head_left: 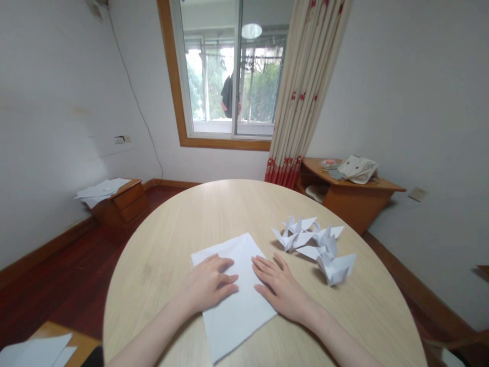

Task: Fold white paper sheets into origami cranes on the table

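A white sheet of paper (237,300) lies flat on the round light-wood table (183,224). My left hand (208,285) rests on the sheet's left half with its fingers stretched flat and pointing right. My right hand (280,288) lies flat on the sheet's right edge, fingers extended and pointing up-left. Neither hand grips anything. To the right of my right hand sit several folded white paper cranes (315,244) in a loose cluster on the table.
A low wooden cabinet (122,201) with white papers stands by the left wall. A wooden corner shelf (351,196) with a bag is at the right, beside a curtain (305,92) and window. More white paper (34,351) lies at bottom left.
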`<state>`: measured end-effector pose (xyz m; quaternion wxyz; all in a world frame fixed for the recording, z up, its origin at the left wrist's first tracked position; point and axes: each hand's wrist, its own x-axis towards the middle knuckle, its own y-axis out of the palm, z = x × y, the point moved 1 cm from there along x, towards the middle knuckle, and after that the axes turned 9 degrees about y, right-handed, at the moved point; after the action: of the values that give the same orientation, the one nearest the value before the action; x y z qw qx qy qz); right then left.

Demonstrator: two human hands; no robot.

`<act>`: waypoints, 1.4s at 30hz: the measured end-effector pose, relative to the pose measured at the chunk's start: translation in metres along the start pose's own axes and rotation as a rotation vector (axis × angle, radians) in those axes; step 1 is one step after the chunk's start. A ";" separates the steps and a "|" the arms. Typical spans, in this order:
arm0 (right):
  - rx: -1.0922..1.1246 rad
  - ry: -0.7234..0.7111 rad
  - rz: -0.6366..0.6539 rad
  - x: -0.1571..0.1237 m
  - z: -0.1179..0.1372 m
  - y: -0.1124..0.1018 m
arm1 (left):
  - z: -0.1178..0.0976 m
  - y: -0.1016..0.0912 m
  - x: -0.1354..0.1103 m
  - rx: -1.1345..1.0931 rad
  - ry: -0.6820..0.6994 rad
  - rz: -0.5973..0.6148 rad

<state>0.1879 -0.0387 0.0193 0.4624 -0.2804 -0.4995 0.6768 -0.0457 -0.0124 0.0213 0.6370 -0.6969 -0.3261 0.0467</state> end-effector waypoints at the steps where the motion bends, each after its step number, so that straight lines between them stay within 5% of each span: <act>1: 0.005 -0.005 0.003 0.000 0.001 -0.001 | 0.000 -0.001 0.000 0.013 -0.006 0.001; 13: 0.061 -0.088 0.003 -0.003 0.005 -0.008 | 0.017 -0.008 -0.004 -0.010 -0.037 0.119; 20: 0.133 -0.124 -0.054 -0.003 0.005 -0.008 | 0.035 -0.001 -0.010 0.076 -0.044 0.038; 28: 0.266 -0.240 -0.181 -0.004 0.001 0.005 | 0.044 0.012 -0.013 0.080 -0.378 0.062; 32: 0.267 -0.262 -0.197 -0.004 0.000 0.007 | 0.042 0.015 -0.011 -0.008 -0.424 0.061; 42: 0.058 0.001 -0.340 0.004 -0.024 0.013 | 0.040 0.016 -0.007 -0.224 -0.468 -0.142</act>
<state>0.2022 -0.0262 -0.0004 0.5784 -0.1786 -0.5197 0.6029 -0.0639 0.0187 -0.0027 0.4648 -0.7086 -0.5158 0.1256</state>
